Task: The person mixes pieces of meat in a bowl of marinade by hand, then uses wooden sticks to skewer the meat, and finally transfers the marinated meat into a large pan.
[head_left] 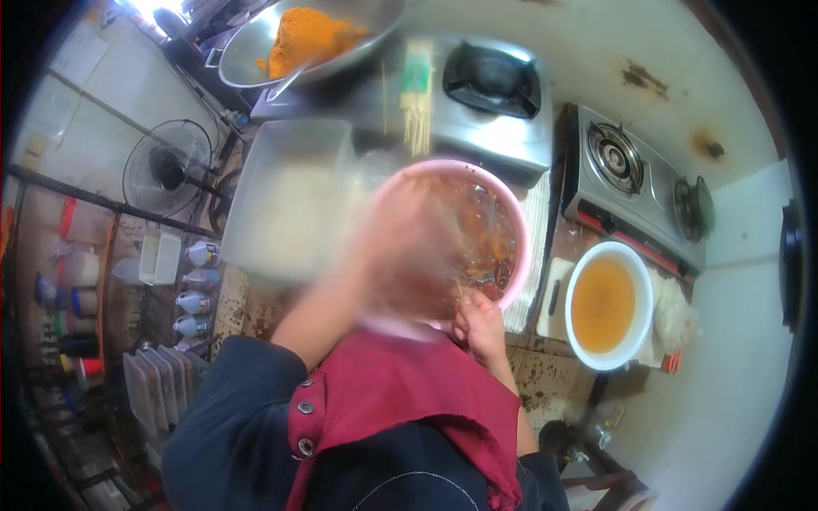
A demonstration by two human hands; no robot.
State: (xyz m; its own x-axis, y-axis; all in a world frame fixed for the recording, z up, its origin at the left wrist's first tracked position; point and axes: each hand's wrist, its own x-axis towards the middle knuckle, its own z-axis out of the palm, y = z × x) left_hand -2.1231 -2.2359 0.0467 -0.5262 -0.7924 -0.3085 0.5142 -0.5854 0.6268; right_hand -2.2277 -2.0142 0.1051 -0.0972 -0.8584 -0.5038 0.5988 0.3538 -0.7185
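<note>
A pink basin (525,236) stands right before me. It holds pieces of reddish-brown, marinated-looking food (482,230) in glossy liquid. My left hand (399,223) is over the basin's left side, too blurred to tell whether it grips anything. At the basin's near right rim, my right hand (479,322) pinches a thin wooden skewer (459,289), whose far end is lost in the blur. Beyond the basin lies a bundle of bamboo skewers (418,118) with a green wrapper. Left of the basin is a translucent plastic tub (246,236), its pale contents smeared by blur.
A steel wok (239,64) with an orange mass (307,38) sits at the back left. Gas stoves (521,137) (594,172) stand behind and to the right. A white bowl (645,300) of amber liquid is at right. A fan (167,167) and bottles (193,301) are left.
</note>
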